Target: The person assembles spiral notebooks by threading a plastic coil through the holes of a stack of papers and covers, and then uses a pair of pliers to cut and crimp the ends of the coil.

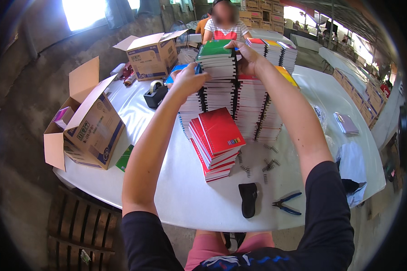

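Both arms reach forward over a white table (pixel 181 194) to tall stacks of spiral notebooks. My left hand (pixel 189 80) presses against the left side of a tall stack topped by a green notebook (pixel 215 49). My right hand (pixel 246 58) grips the same stack from its right side near the top. Closer to me lies a short pile of red notebooks (pixel 216 142), slightly fanned. More tall stacks (pixel 253 108) stand to the right and behind.
Loose wire spirals (pixel 264 165), blue-handled pliers (pixel 286 203) and a black object (pixel 248 198) lie near the front edge. A tape dispenser (pixel 155 94) and open cardboard boxes (pixel 92 128) (pixel 151 55) are at the left. A person in a striped shirt (pixel 225 30) sits across.
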Action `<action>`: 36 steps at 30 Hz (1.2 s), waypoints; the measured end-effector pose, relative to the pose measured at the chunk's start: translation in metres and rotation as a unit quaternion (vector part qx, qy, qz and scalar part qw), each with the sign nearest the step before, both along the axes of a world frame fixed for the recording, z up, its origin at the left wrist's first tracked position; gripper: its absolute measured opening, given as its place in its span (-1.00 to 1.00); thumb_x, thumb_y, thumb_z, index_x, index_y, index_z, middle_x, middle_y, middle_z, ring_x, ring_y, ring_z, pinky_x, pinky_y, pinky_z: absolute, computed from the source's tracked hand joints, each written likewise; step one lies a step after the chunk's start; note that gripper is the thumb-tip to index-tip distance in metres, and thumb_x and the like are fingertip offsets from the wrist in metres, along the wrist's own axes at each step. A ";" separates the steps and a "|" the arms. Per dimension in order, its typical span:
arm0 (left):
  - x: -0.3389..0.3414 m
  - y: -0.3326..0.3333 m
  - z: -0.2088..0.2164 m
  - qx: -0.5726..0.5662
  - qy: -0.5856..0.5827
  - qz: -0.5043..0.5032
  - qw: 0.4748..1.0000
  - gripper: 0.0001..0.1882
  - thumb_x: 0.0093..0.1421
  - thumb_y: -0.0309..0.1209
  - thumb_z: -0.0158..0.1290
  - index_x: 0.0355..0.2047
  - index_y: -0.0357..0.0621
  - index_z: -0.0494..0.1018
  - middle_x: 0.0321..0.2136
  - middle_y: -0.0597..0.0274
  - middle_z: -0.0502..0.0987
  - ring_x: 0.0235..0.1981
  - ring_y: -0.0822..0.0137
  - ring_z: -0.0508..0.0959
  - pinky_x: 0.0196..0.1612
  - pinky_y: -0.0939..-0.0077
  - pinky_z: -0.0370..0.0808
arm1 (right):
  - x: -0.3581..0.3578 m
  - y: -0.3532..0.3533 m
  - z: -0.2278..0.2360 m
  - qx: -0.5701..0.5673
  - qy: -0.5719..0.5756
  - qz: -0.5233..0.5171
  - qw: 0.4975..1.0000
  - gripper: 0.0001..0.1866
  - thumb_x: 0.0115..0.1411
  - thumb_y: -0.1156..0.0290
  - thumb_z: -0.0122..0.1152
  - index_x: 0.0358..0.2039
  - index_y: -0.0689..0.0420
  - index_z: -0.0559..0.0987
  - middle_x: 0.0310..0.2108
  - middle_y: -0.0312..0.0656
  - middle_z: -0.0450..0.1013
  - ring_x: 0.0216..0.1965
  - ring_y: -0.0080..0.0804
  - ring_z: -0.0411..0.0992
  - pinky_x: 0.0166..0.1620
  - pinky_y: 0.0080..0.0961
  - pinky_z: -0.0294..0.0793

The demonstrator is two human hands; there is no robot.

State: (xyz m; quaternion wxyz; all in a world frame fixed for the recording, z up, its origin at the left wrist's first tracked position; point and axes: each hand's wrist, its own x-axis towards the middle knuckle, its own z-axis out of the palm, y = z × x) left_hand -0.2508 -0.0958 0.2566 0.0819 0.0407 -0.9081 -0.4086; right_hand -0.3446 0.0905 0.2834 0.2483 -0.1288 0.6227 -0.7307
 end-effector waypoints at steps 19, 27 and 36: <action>-0.009 0.021 -0.016 0.146 0.161 -0.009 0.976 -0.14 -0.05 -0.59 -0.14 0.31 -0.16 -0.15 0.09 -0.24 0.27 0.03 0.08 0.38 0.06 0.49 0.29 | -0.018 -0.033 -0.001 0.019 0.035 -0.025 0.999 -0.63 0.21 0.10 -0.06 -0.23 0.15 0.52 -0.32 -0.14 0.52 -0.37 -0.37 0.50 -0.26 -0.34 0.52; 0.008 0.014 -0.021 0.047 0.266 -0.012 0.963 -0.11 -0.04 -0.54 -0.05 0.31 -0.17 -0.18 0.12 -0.19 0.22 0.05 0.13 0.34 0.08 0.45 0.27 | 0.041 -0.030 0.005 -0.047 0.116 -0.193 0.973 -0.46 0.16 0.09 0.10 0.06 0.15 0.37 -0.04 -0.15 0.40 -0.03 -0.43 0.38 -0.06 -0.36 0.43; 0.173 -0.026 -0.147 0.453 0.151 0.091 0.874 -0.27 0.10 -0.29 0.02 0.26 -0.04 0.00 0.17 0.03 0.19 0.23 0.20 0.13 0.24 0.27 0.02 | 0.176 0.167 -0.132 0.229 0.241 -0.091 0.939 -0.63 0.11 0.30 0.21 -0.06 0.13 0.50 -0.25 -0.18 0.49 -0.15 -0.42 0.44 -0.03 -0.47 0.39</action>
